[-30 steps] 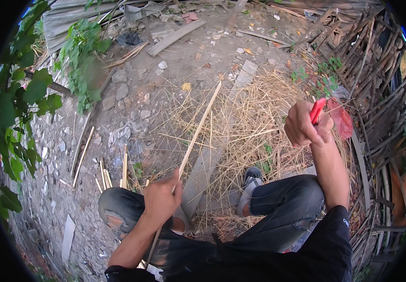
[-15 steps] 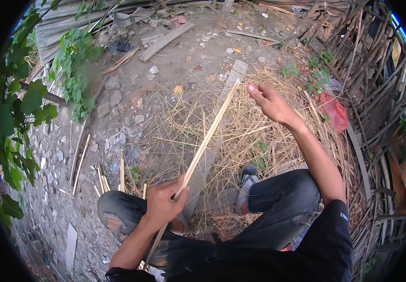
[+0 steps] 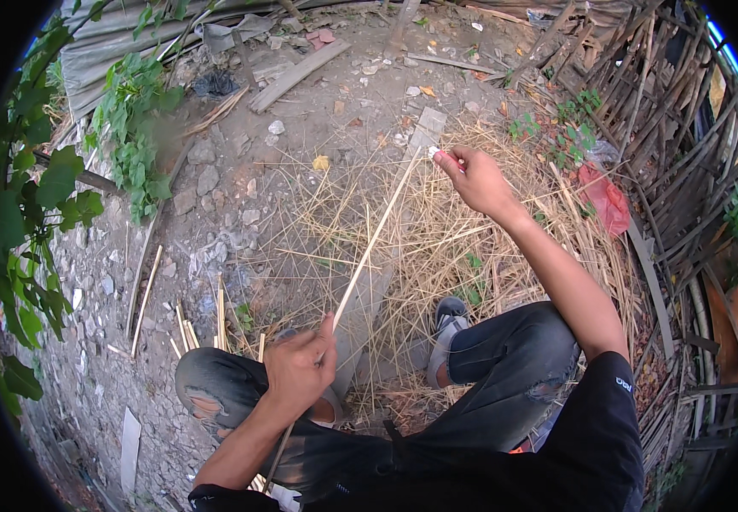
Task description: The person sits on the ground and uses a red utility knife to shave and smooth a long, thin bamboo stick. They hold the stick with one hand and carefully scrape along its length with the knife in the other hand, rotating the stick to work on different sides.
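My left hand (image 3: 299, 369) is closed around a long, pale bamboo strip (image 3: 377, 235), in front of my left knee. The strip slants up and away to the right, and its lower end runs back past my left forearm. Close by the strip's far tip is my right hand (image 3: 475, 179), its thumb and fingers pinched together. Something small, whitish and red shows at those fingertips; I cannot make out what it is, or whether the fingers touch the strip.
Thin shavings (image 3: 446, 230) litter the ground ahead. A narrow board (image 3: 427, 130) lies beneath them. Several cut strips (image 3: 220, 311) stand by my left knee. A red plastic bag (image 3: 603, 200) lies on the right, before a stick fence (image 3: 633, 94). Leafy vines (image 3: 134, 128) hang at the left.
The strip has turned in my left hand, from its broad face to a narrow edge. My right hand has shifted slightly left, closer to the strip's far tip.
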{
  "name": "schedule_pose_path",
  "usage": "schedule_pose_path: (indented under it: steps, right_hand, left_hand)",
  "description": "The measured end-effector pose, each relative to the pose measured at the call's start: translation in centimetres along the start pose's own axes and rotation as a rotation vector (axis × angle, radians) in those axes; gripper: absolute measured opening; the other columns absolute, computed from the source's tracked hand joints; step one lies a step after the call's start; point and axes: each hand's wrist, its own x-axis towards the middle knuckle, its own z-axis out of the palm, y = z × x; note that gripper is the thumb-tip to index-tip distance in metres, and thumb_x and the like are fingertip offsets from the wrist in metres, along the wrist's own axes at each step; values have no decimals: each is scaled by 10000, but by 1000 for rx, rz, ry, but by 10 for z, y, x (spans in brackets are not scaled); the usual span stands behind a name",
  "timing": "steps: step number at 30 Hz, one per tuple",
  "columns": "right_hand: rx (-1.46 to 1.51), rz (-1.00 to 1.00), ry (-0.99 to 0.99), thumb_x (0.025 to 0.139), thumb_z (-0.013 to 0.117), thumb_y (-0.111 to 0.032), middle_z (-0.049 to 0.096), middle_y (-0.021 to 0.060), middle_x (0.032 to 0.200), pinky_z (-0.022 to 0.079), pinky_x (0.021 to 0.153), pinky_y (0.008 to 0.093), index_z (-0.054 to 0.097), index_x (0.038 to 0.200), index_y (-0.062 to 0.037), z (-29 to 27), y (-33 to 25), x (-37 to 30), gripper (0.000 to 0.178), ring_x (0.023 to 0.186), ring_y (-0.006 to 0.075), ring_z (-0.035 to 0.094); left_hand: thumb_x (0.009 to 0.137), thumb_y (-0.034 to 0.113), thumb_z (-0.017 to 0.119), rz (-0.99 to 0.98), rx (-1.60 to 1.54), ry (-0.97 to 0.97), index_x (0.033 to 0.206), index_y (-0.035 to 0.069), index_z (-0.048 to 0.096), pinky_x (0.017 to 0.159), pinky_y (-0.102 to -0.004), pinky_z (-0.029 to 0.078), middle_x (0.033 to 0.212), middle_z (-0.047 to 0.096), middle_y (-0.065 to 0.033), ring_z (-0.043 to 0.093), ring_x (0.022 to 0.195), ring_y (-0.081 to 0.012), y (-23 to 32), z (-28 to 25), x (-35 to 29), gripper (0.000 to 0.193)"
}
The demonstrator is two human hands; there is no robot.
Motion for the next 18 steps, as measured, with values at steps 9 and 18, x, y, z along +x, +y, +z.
schedule_pose_path:
  steps: [9, 18]
  right_hand:
    - [-39, 36, 35, 1038, 554, -397, 654, 296, 779, 496, 780, 524, 656, 942, 44, 11, 18, 17, 463, 807, 489, 644]
    - [-47, 46, 77, 1042, 551, -397, 661, 295, 790, 499, 780, 531, 647, 946, 35, 13, 22, 16, 453, 823, 490, 654]
  left_hand:
    - [793, 55, 736, 61, 21, -52, 1174, 33, 748, 479, -367, 451, 608, 533, -54, 568, 494, -233, 7, 1, 2, 382]
    - [805, 41, 760, 89, 18, -40, 1185, 13, 748, 462, -367, 424, 583, 495, -77, 532, 461, -231, 7, 2, 3, 382]
